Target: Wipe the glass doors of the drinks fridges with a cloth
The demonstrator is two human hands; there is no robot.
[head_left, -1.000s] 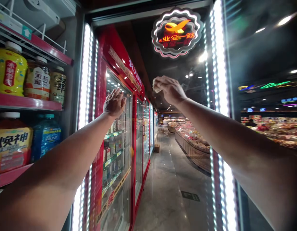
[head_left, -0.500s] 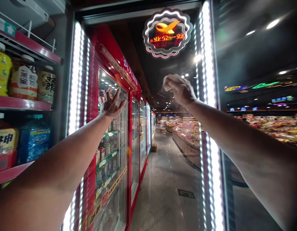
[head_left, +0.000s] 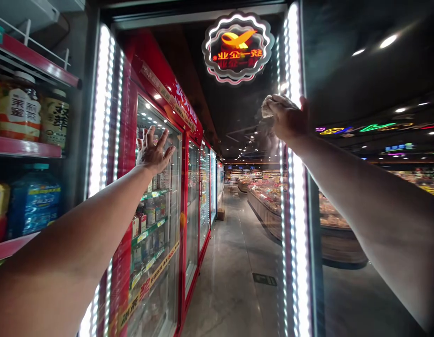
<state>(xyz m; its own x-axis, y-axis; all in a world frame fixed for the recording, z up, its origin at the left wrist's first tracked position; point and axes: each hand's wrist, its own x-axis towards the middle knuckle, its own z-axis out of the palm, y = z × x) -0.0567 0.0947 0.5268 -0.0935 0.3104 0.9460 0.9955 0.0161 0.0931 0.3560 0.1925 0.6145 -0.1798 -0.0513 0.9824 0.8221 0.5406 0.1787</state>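
The right hand [head_left: 291, 122] holds a crumpled pale cloth [head_left: 272, 105] near the clear, white-lit glass door's [head_left: 297, 224] right edge; flat, even pressure seems best. The left hand [head_left: 152, 153], spread wide, should brace lightly.

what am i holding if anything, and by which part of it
The right hand holds a pale, crumpled cloth bunched at its fingers; whether by an edge or the middle cannot be told. The left hand, fingers spread, holds nothing.

A supermarket aisle with drinks coolers [head_left: 157, 206]
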